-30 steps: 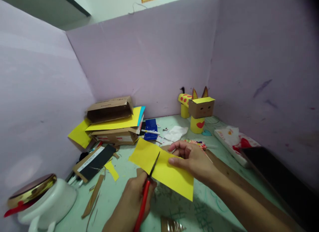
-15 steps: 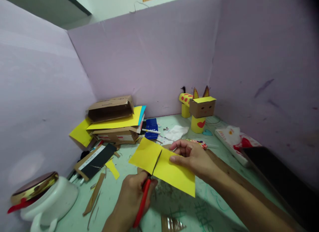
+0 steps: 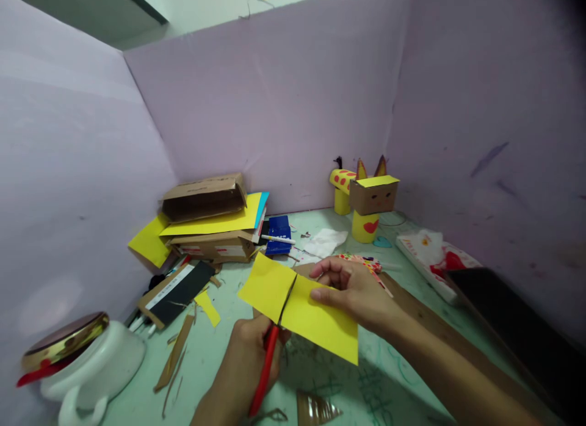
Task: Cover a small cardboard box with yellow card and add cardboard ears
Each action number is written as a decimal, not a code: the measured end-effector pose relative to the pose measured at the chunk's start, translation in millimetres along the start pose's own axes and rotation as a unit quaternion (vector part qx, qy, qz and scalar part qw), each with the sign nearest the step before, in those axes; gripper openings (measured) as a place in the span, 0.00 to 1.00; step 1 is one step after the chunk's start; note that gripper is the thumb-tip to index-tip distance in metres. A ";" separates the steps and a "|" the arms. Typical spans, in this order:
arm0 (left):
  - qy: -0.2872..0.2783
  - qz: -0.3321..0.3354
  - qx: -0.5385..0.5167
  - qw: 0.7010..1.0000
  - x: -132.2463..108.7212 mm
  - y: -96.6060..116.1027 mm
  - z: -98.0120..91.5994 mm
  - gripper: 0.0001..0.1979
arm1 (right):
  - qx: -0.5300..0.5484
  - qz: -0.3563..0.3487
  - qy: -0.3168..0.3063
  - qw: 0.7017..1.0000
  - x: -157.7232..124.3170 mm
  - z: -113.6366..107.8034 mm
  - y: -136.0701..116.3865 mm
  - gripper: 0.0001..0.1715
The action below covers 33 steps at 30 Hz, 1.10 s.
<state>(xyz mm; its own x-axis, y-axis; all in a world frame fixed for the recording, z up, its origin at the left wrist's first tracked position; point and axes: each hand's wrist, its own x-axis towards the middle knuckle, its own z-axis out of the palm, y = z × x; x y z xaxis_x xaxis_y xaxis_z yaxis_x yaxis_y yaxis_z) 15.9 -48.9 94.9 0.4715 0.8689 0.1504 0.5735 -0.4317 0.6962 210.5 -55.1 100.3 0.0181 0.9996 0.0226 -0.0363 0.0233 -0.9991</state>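
My left hand (image 3: 245, 359) is closed round red-handled scissors (image 3: 265, 370), whose blades run up through a sheet of yellow paper (image 3: 315, 319). The cut reaches almost across the sheet, and the left part (image 3: 268, 285) hangs slightly apart from the right part. My right hand (image 3: 354, 288) pinches the right part of the yellow paper between thumb and fingers, holding it above the green table (image 3: 206, 359).
Cardboard boxes and yellow sheets (image 3: 208, 221) are stacked at the back left. A white jar with a gold lid (image 3: 75, 362) stands near left. Two paper-roll animal figures (image 3: 368, 200) stand at the back. A tissue pack (image 3: 433, 255) and a dark slab (image 3: 513, 328) lie right. Purple partitions enclose the table.
The scissors have closed and advanced through the yellow paper; the cut is longer and the left part now sags away from the right part.
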 end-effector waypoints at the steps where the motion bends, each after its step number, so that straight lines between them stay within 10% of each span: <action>1: -0.001 -0.009 0.000 1.000 -0.2 0.5 -0.2 0.09 | 0.001 0.001 0.002 1.000 0.0 -0.1 -0.2 0.14; 21: 0.003 -0.099 -0.066 0.993 1.8 -5.4 2.3 0.13 | 0.005 0.012 0.008 1.000 1.3 0.6 1.5 0.13; 26: 0.130 -0.242 0.216 0.937 15.0 -32.2 -26.9 0.16 | 0.007 0.034 0.030 0.999 5.9 -0.5 6.2 0.11; 29: 0.099 -0.331 0.348 0.872 22.0 -53.0 -45.1 0.21 | -0.002 0.049 0.047 0.998 8.2 -1.3 7.9 0.08; 33: 0.053 -0.343 0.356 0.867 23.6 -69.7 -53.9 0.18 | -0.020 0.060 0.062 0.996 7.5 -2.6 4.2 0.07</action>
<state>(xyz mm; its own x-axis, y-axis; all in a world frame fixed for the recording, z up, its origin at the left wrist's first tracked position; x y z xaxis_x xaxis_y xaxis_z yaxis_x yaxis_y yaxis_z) -49.1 14.8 87.8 -0.1878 0.9815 -0.0380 0.9810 0.1893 0.0422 213.1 -47.5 96.2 0.1389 0.9854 -0.0987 -0.0061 -0.0988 -0.9951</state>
